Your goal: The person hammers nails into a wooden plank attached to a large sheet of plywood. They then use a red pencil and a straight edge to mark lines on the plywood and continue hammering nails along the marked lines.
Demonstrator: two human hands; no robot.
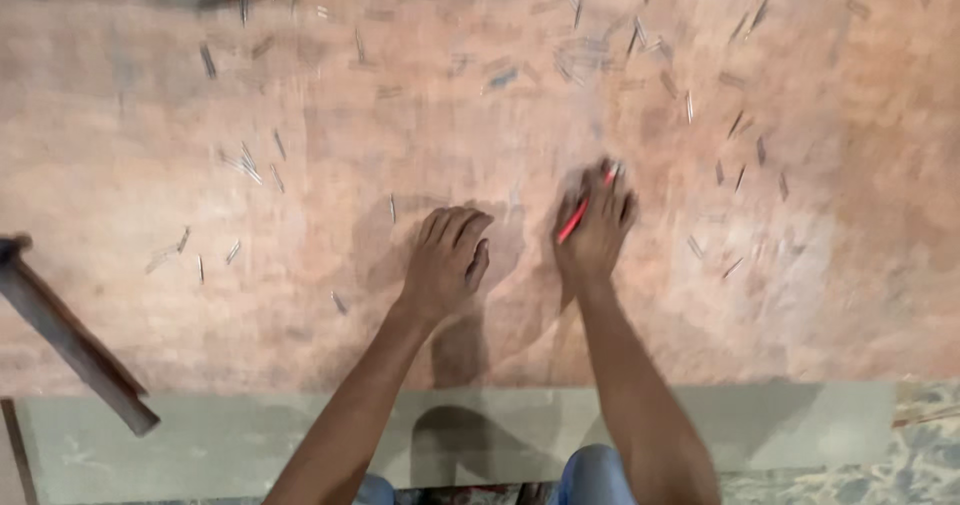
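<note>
Both hands rest on the reddish-brown plywood sheet [200, 305], left hand [445, 258] flat with fingers together, right hand [595, 227] pinching a red pencil [578, 215] among scattered small metal nails [250, 165].

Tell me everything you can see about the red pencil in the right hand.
The red pencil is a thin, straight stick, bright red along its length with a paler tip at the upper end. It looks like a wooden pencil or marker, though motion blur hides detail. It lies slanted, its upper end pointing up and to the right, gripped in the fingers of the right hand. The hand holds it low over the reddish-brown board; whether its tip touches the board cannot be told.
</note>
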